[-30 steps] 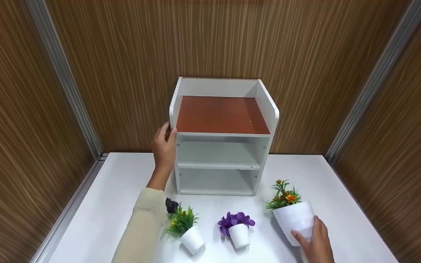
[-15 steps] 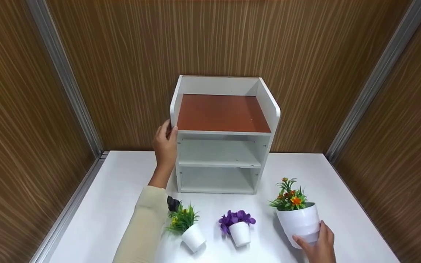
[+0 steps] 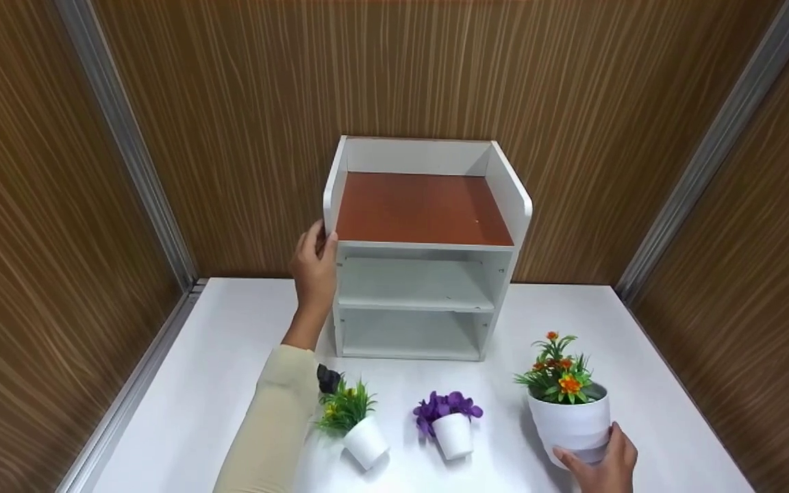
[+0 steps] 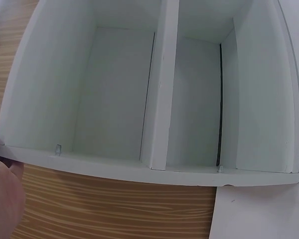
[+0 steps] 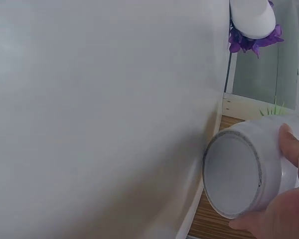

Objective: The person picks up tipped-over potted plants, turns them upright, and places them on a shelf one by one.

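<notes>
A white shelf unit with a reddish-brown top board stands against the back wall. My left hand grips its left side panel, thumb at the front edge and fingers round the outer side. The left wrist view shows the shelf's compartments and part of that hand. At the right, my right hand holds a white flower pot with orange flowers and green leaves. The pot stands nearly upright, and its round base shows in the right wrist view, tipped off the table.
Two small white pots lie tilted on the white table: one with yellow-green foliage, one with purple flowers. A black object shows beside my left sleeve. Wood-grain panels enclose the back and sides.
My right hand has turned the big flower pot from leaning left to nearly upright, shifting it slightly right. The left hand keeps its grip on the shelf unit. The head view has shifted a little.
</notes>
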`<state>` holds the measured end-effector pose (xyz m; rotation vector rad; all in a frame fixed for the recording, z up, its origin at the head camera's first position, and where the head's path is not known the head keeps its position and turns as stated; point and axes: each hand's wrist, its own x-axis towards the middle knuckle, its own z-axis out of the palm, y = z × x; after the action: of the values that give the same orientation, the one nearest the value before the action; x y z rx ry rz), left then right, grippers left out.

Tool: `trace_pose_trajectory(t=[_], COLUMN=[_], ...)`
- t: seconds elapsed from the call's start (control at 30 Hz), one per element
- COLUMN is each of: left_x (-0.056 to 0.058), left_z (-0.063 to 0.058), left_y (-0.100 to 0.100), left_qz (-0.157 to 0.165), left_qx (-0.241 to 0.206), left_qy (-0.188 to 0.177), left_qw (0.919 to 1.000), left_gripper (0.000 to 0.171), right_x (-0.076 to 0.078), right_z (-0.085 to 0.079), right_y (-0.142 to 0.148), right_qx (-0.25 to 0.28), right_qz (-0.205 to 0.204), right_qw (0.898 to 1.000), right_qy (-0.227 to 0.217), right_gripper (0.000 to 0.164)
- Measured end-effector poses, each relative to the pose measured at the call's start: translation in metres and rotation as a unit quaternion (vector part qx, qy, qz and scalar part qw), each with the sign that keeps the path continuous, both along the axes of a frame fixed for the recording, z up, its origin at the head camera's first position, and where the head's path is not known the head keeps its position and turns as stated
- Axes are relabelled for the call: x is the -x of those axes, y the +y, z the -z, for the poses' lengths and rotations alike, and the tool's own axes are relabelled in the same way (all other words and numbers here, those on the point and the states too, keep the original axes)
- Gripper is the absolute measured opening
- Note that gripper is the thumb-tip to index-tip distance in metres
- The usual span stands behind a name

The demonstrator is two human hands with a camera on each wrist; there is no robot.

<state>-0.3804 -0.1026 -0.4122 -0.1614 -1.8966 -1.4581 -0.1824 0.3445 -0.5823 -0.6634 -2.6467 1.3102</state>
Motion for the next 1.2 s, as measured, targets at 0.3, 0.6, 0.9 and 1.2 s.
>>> trace_pose_trajectory(t=[0.3, 0.6, 0.9, 1.2], left_x=[-0.001, 0.001, -0.003, -0.005], left_z=[-0.001, 0.000, -0.001, -0.002], left_y=[0.003, 0.008, 0.011, 0.008], left_qz=[0.006, 0.020, 0.011, 0.005], left_qx=[0.005, 0.004, 0.007, 0.005], left_qy=[0.008, -0.004, -0.004, -0.004], left_qw=[0.9999, 0.9998, 0.9999, 1.0000], left_gripper=[0.041, 0.043, 0.044, 0.043], right_x=[0.011, 0.021, 0.021, 0.020], right_z=[-0.002, 0.000, -0.004, -0.001], right_y=[-0.003, -0.003, -0.009, -0.013], right_qx=[0.018, 0.022, 0.020, 0.021], right_qz=[0.015, 0.010, 0.018, 0.016], right_qw=[1.000, 0.999, 0.998, 0.994], right_qy=[0.019, 0.039, 0.059, 0.102], right_gripper=[0.123, 0.117, 0.116, 0.114])
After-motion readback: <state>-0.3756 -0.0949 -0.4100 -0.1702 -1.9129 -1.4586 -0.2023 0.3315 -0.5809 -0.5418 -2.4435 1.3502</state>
